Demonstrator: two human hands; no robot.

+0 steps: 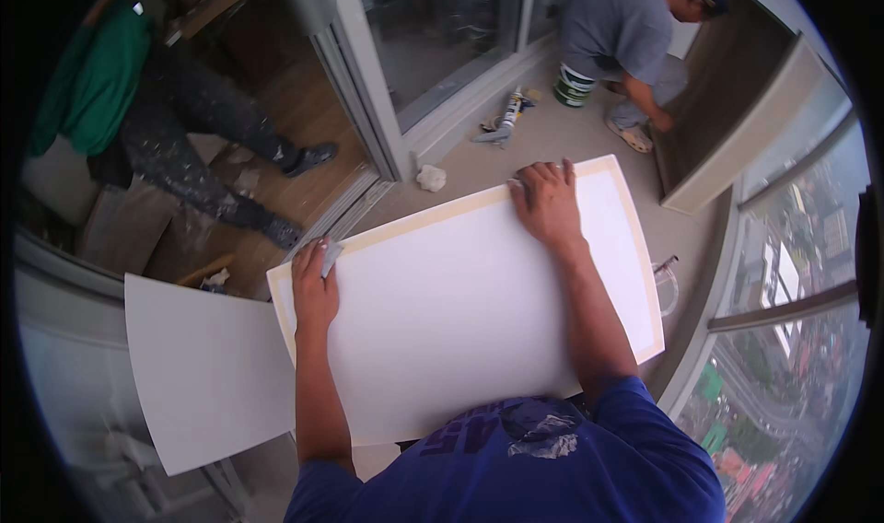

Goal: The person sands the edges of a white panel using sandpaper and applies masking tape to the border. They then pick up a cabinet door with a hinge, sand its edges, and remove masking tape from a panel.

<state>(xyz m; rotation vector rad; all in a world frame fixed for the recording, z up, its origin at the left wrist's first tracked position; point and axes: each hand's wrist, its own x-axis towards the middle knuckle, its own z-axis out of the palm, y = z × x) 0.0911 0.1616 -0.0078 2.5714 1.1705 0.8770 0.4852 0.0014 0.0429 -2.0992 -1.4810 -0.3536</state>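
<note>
A large white panel (451, 311) with a beige border strip along its edges lies tilted in front of my body. My left hand (315, 293) is closed over its far left corner. Beside that thumb, a small grey scrap (331, 258), perhaps cloth, shows against the panel; I cannot tell whether the hand pinches it. Toward the right, my right hand (550, 208) is bent over the far edge, its fingertips at the beige border. The panel's near edge is partly hidden behind my blue shirt.
Another pale panel (212, 366) stands at left. A person in grey (617, 26) crouches by a brown cabinet (737, 90), near a green-and-white bucket (573, 87). A caulking gun (505, 122) and crumpled white lump (431, 178) lie on the floor. Another person's legs (193, 127) are left; windows run along the right.
</note>
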